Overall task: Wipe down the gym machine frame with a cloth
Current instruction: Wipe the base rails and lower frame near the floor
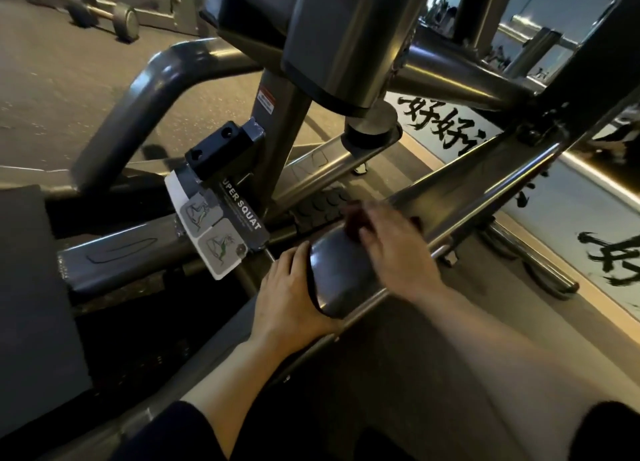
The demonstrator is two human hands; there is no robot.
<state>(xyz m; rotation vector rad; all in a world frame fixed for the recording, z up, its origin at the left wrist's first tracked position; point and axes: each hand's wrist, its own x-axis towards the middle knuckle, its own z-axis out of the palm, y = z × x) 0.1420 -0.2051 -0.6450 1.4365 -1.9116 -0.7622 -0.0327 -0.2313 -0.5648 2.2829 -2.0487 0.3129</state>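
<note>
At the left of the machine hangs the instruction placard (221, 232) with the words "SUPER SQUAT", and just right of it the left hand (291, 298) holds the lower end of the slanted frame beam (346, 273), with the fingers curled around its left edge. Further right, the right hand (394, 249) presses a dark red cloth (353, 218) on the top face of the same beam; the hand is blurred, but the fingers seem bent over the cloth and grasp it. The beam has its long axis from lower left to upper right, rising away from the person, and a thin chrome rail (485, 201) runs along its right side. I think the wipe goes best in long strokes along this axis, with flat pressure, the left hand steadying the body, and also over the rounded edges.
</note>
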